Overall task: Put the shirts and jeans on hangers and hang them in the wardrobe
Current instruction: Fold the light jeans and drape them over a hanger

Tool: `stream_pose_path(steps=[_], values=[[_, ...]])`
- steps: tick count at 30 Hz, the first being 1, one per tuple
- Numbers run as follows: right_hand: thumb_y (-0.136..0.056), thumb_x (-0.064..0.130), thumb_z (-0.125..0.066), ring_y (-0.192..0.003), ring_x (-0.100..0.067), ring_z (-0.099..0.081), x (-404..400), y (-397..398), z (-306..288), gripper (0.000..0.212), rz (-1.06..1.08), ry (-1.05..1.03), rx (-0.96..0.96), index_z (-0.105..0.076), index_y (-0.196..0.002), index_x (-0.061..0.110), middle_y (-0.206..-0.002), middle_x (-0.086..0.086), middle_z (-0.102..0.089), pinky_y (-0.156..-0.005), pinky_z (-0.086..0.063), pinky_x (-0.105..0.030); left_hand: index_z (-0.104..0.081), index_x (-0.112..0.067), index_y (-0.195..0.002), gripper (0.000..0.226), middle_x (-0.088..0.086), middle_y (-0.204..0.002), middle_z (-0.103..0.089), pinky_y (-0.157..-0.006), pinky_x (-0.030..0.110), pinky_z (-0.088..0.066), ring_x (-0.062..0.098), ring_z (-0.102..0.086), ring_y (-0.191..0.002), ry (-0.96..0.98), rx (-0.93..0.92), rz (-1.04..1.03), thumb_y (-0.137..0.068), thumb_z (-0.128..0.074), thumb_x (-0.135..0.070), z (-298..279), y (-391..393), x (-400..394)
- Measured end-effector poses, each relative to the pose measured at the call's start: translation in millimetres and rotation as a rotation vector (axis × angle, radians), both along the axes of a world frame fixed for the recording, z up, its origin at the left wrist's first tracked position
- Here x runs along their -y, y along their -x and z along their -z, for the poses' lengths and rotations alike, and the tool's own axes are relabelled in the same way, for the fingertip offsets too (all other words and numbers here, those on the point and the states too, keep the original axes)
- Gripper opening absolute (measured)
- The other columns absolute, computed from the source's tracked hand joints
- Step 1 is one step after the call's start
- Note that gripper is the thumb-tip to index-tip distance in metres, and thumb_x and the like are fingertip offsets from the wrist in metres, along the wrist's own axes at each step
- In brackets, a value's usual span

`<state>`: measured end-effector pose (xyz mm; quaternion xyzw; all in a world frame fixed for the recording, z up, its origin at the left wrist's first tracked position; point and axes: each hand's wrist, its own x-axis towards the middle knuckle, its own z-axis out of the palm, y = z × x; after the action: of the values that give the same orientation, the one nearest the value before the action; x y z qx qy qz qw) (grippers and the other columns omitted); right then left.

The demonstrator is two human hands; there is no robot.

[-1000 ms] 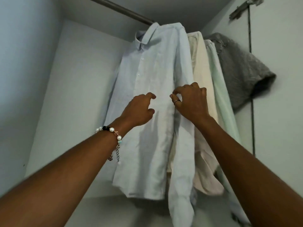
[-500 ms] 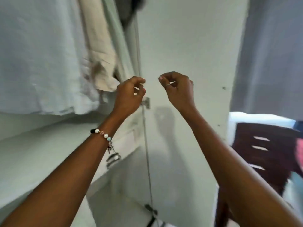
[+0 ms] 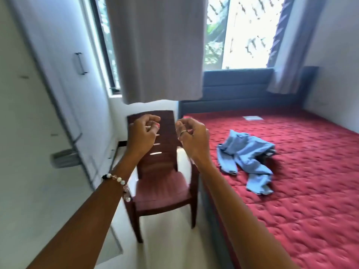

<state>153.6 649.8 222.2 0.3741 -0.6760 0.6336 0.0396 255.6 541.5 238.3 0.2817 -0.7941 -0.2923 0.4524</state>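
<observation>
Your left hand [image 3: 142, 133] and right hand [image 3: 192, 135] hang loosely curled, grasping nothing; crumpled jeans [image 3: 246, 156] lie mid-bed [image 3: 301, 191], partly hiding something dark.

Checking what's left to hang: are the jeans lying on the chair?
No, the jeans lie crumpled on the red bed, beside the chair.
</observation>
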Motion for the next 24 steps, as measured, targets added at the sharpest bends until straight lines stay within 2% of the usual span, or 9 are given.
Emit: stream_pose_path(steps=[4,7,11,14,16,21,24], values=[[-0.086,0.023,-0.062,-0.066,-0.013,-0.066,-60,97,35,0.009,0.128,-0.056,0.087,-0.071,-0.083,0.023,-0.07,0.008,-0.068,-0.068,-0.056,-0.039,-0.07,-0.027,-0.092,0.019,-0.003,-0.078,-0.071,-0.075,0.032,-0.057,0.01,-0.067,-0.069,-0.137,0.028,0.181,-0.084,-0.064,-0.011,42,109,-43],[-0.088,0.025,-0.062,-0.068,-0.016,-0.066,-101,155,57,0.011,0.239,-0.134,0.114,-0.07,-0.082,0.02,-0.069,0.005,-0.067,-0.07,-0.052,-0.031,-0.068,-0.03,-0.088,0.02,0.0,-0.076,-0.071,-0.07,0.037,-0.058,0.019,-0.068,-0.068,-0.249,0.048,0.289,-0.077,-0.059,-0.016,71,168,-72],[-0.078,0.04,-0.055,-0.072,-0.019,-0.069,-140,225,88,0.03,0.345,-0.186,0.193,-0.071,-0.083,0.015,-0.072,0.002,-0.071,-0.072,-0.055,-0.038,-0.067,-0.025,-0.091,0.022,-0.001,-0.07,-0.066,-0.064,0.032,-0.053,0.019,-0.063,-0.061,-0.311,0.133,0.381,-0.082,-0.063,-0.006,109,242,-95],[-0.073,0.046,-0.054,-0.072,-0.021,-0.07,-153,269,120,0.035,0.393,-0.202,0.254,-0.07,-0.082,0.016,-0.073,-0.001,-0.072,-0.07,-0.056,-0.049,-0.067,-0.023,-0.09,0.023,0.0,-0.07,-0.066,-0.063,0.033,-0.053,0.024,-0.068,-0.062,-0.378,0.185,0.441,-0.082,-0.063,-0.003,133,287,-100],[-0.071,0.052,-0.053,-0.072,-0.023,-0.069,-156,297,143,0.039,0.432,-0.236,0.3,-0.07,-0.083,0.018,-0.074,-0.001,-0.072,-0.07,-0.056,-0.05,-0.066,-0.023,-0.089,0.023,0.001,-0.072,-0.068,-0.062,0.03,-0.053,0.024,-0.069,-0.064,-0.421,0.224,0.468,-0.083,-0.063,-0.001,150,316,-97],[-0.077,0.039,-0.058,-0.065,-0.025,-0.068,-146,365,193,0.014,0.495,-0.322,0.433,-0.065,-0.072,0.028,-0.069,-0.002,-0.07,-0.064,-0.057,-0.044,-0.068,-0.02,-0.088,0.019,0.007,-0.076,-0.07,-0.062,0.032,-0.054,0.02,-0.066,-0.059,-0.501,0.351,0.517,-0.082,-0.064,-0.003,200,391,-69],[-0.088,0.021,-0.061,-0.058,-0.021,-0.063,-126,418,226,0.015,0.507,-0.344,0.545,-0.063,-0.074,0.025,-0.065,0.0,-0.067,-0.058,-0.05,-0.036,-0.069,-0.016,-0.09,0.017,0.005,-0.074,-0.069,-0.058,0.028,-0.05,0.017,-0.063,-0.055,-0.569,0.418,0.506,-0.082,-0.063,-0.003,234,443,-37]])
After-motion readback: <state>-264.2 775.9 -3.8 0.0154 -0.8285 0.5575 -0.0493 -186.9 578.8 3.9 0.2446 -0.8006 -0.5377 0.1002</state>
